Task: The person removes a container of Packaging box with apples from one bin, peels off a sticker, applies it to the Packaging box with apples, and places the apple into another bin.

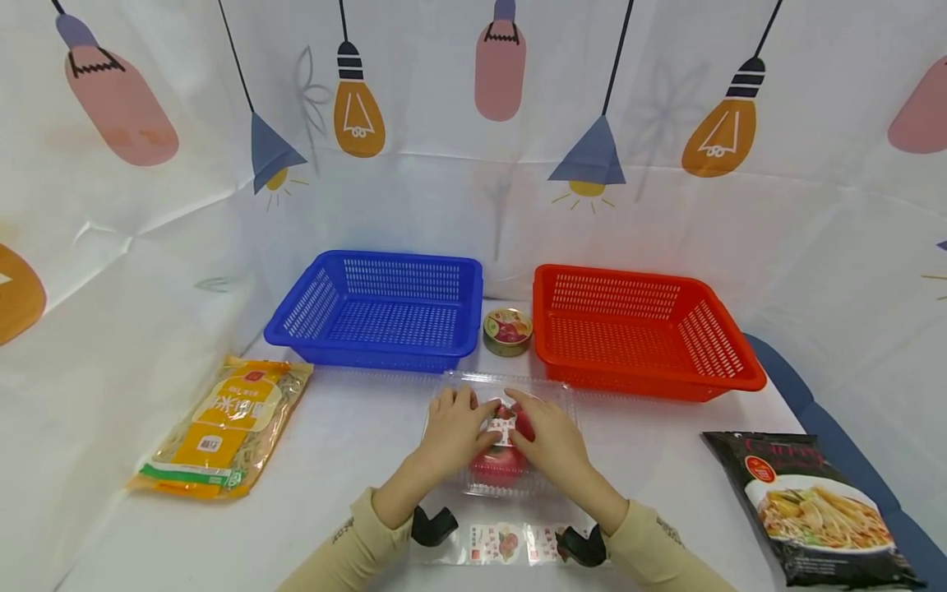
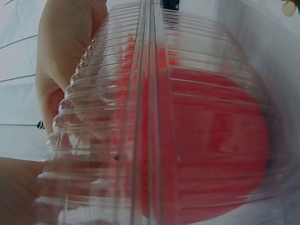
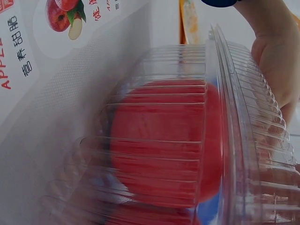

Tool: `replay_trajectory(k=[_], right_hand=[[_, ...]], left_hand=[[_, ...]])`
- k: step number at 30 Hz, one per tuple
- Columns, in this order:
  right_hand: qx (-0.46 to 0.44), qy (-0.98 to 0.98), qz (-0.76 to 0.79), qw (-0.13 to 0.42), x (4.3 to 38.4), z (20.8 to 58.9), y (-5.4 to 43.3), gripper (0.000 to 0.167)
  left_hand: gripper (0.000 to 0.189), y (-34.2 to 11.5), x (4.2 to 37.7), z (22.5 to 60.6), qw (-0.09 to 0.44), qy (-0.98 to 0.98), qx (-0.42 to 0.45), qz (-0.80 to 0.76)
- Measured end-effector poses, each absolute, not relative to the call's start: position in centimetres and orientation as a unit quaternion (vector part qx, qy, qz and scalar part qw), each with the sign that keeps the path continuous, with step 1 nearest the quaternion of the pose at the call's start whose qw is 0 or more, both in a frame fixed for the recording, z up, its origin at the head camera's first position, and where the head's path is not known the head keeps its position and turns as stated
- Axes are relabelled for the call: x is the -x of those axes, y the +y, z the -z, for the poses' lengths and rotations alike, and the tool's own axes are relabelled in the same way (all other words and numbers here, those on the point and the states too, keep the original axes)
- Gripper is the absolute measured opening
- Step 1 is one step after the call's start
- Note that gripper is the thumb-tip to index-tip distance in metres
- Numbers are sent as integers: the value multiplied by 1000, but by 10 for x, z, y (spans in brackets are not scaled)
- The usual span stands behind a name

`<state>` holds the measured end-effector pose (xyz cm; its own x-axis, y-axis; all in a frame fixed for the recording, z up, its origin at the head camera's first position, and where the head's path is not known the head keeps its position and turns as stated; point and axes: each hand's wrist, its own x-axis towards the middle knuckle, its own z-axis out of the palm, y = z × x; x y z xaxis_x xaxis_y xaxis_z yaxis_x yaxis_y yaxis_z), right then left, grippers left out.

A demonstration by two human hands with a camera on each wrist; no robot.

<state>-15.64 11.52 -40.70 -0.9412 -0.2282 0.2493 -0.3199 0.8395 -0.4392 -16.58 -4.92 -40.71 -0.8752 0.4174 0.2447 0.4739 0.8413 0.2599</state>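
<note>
A clear plastic clamshell box (image 1: 558,390) lies closed on the white table, with round red apples (image 1: 497,469) inside. On its lid sits a white label (image 1: 501,431) with a picture of red fruit. My left hand (image 1: 455,427) rests on the lid from the left, its fingers spread and its thumb at the label. From the right, my right hand (image 1: 549,434) touches the lid the same way, fingertips near the label's edges. Both wrist views look through the ribbed side of the box at a red apple (image 2: 215,145). Nearer me lies a strip of apple labels (image 1: 497,543).
Behind the box stand a blue basket (image 1: 392,358) and a red basket (image 1: 629,380), with a small can (image 1: 507,331) between them. A yellow bag of dry food (image 1: 225,432) lies at the left, a black noodle packet (image 1: 814,510) at the right.
</note>
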Motion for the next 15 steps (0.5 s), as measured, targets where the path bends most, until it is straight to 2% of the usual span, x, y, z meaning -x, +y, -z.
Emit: replay_trajectory(k=[5, 12, 15], right_hand=[[-142, -951, -258, 98, 156, 402, 117, 53], [-105, -929, -309, 172, 148, 397, 149, 54], [-74, -910, -383, 139, 143, 401, 168, 62]], left_hand=[[42, -53, 168, 406, 106, -947, 240, 186], [51, -81, 163, 409, 166, -916, 194, 309], [58, -96, 157, 417, 170, -909, 149, 349]])
